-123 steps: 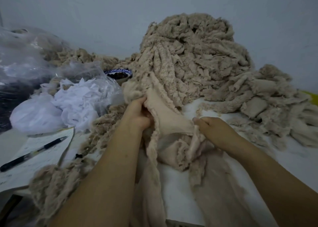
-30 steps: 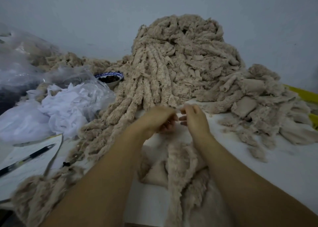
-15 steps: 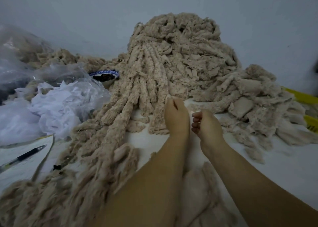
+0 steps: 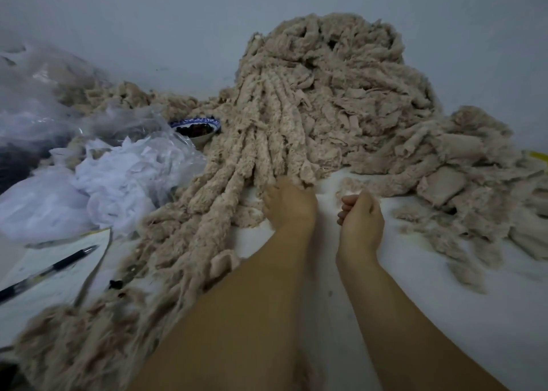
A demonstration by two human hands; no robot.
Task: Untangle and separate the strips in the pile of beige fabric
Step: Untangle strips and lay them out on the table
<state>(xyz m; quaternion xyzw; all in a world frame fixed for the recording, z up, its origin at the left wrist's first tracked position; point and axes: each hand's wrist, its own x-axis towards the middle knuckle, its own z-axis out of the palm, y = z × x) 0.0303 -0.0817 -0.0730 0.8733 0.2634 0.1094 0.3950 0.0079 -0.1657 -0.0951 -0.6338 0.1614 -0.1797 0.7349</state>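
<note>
Head view: both bare forearms reach forward side by side over the white table (image 4: 430, 295). The left hand (image 4: 289, 205) lies knuckles up at the foot of the pile of beige fabric (image 4: 341, 79), with its fingertips bent down into the ends of the long strips (image 4: 258, 144) that fan out from the pile toward the near left. Whether it grips one cannot be told. The right hand (image 4: 360, 217) sits just beside it and apart from it, fingers curled into a fist. Pale fluff shows at its knuckles; held or not cannot be told. Crumpled plastic bags (image 4: 118, 180), a blue-rimmed bowl (image 4: 195, 126), and a pen (image 4: 47, 272) on paper (image 4: 74, 286) lie to the left. A plain grey wall (image 4: 148, 19) stands behind.
</note>
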